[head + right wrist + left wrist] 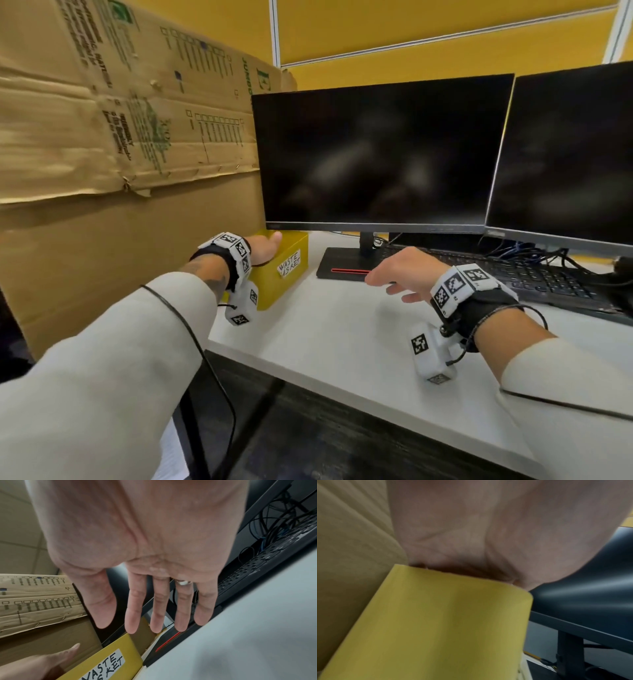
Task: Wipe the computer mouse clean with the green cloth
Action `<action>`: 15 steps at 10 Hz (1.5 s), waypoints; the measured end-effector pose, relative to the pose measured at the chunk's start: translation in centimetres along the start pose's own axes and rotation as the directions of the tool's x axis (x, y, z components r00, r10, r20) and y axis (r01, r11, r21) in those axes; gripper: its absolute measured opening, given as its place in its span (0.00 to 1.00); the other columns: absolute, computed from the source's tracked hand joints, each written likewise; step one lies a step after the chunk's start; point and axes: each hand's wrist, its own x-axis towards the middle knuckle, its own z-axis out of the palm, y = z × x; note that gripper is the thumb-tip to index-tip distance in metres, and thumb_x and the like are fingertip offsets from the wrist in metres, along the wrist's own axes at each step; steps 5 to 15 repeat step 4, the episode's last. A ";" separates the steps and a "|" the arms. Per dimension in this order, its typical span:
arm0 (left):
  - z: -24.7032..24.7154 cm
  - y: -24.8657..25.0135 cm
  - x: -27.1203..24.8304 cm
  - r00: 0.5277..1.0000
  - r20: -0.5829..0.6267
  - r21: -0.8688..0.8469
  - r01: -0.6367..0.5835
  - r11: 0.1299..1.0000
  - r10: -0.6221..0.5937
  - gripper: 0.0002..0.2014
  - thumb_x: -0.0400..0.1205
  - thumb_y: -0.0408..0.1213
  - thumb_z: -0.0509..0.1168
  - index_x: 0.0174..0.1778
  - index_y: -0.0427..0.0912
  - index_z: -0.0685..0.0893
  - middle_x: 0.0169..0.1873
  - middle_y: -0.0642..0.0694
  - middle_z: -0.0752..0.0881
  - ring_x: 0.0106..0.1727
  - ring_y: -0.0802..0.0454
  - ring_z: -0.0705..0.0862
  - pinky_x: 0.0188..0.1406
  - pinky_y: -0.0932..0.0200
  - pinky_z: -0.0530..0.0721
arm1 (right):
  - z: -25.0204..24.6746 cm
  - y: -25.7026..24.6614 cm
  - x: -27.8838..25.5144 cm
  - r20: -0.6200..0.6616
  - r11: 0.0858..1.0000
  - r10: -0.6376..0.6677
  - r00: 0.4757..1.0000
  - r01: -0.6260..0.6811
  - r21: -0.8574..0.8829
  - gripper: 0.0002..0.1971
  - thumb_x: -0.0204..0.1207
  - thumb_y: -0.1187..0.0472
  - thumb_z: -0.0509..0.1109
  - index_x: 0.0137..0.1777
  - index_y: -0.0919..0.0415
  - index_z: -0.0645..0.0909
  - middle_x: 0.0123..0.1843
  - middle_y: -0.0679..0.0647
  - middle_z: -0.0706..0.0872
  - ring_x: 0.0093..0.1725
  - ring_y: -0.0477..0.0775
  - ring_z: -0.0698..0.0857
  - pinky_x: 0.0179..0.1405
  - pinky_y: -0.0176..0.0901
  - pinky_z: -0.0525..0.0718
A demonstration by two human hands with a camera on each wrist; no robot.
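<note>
Neither a computer mouse nor a green cloth shows in any view. My left hand point(265, 246) reaches over the near rim of a yellow box point(274, 291) labelled "WASTE BASKET". Its thumb lies straight along the top, while its fingers dip inside the box, hidden. In the left wrist view the palm point(471, 534) covers the box rim point(445, 628). My right hand point(400, 270) hovers above the white desk point(342, 329), palm down. Its fingers point(132, 615) are straight and spread, holding nothing.
A dark monitor point(376, 154) stands behind the box on a black base point(342, 263), with a second monitor point(565, 154) to its right. A black keyboard point(534, 277) and cables point(534, 250) lie at right. A cardboard sheet point(120, 137) walls the left side.
</note>
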 end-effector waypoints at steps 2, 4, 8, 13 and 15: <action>-0.2 0.5 -0.7 0.992 0.105 -0.104 0.078 0.991 -0.067 0.48 0.84 0.76 0.38 0.88 0.41 0.66 0.84 0.34 0.72 0.85 0.33 0.70 0.85 0.37 0.63 | -1.8 1.5 -1.1 -0.058 0.997 0.010 0.998 -0.006 0.077 0.15 0.73 0.57 0.80 0.59 0.60 0.91 0.59 0.54 0.92 0.57 0.52 0.92 0.52 0.50 0.90; -0.5 4.2 -1.5 0.970 -0.236 0.285 0.014 0.959 0.056 0.47 0.84 0.75 0.37 0.79 0.43 0.79 0.76 0.36 0.81 0.77 0.33 0.78 0.78 0.35 0.73 | -6.2 2.1 -4.4 -0.498 0.982 -0.158 0.853 0.189 0.013 0.11 0.74 0.65 0.70 0.39 0.72 0.90 0.32 0.60 0.93 0.32 0.52 0.95 0.40 0.40 0.91; -0.5 4.2 -1.5 0.970 -0.236 0.285 0.014 0.959 0.056 0.47 0.84 0.75 0.37 0.79 0.43 0.79 0.76 0.36 0.81 0.77 0.33 0.78 0.78 0.35 0.73 | -6.2 2.1 -4.4 -0.498 0.982 -0.158 0.853 0.189 0.013 0.11 0.74 0.65 0.70 0.39 0.72 0.90 0.32 0.60 0.93 0.32 0.52 0.95 0.40 0.40 0.91; -0.5 4.2 -1.5 0.970 -0.236 0.285 0.014 0.959 0.056 0.47 0.84 0.75 0.37 0.79 0.43 0.79 0.76 0.36 0.81 0.77 0.33 0.78 0.78 0.35 0.73 | -6.2 2.1 -4.4 -0.498 0.982 -0.158 0.853 0.189 0.013 0.11 0.74 0.65 0.70 0.39 0.72 0.90 0.32 0.60 0.93 0.32 0.52 0.95 0.40 0.40 0.91; -0.5 4.2 -1.5 0.970 -0.236 0.285 0.014 0.959 0.056 0.47 0.84 0.75 0.37 0.79 0.43 0.79 0.76 0.36 0.81 0.77 0.33 0.78 0.78 0.35 0.73 | -6.2 2.1 -4.4 -0.498 0.982 -0.158 0.853 0.189 0.013 0.11 0.74 0.65 0.70 0.39 0.72 0.90 0.32 0.60 0.93 0.32 0.52 0.95 0.40 0.40 0.91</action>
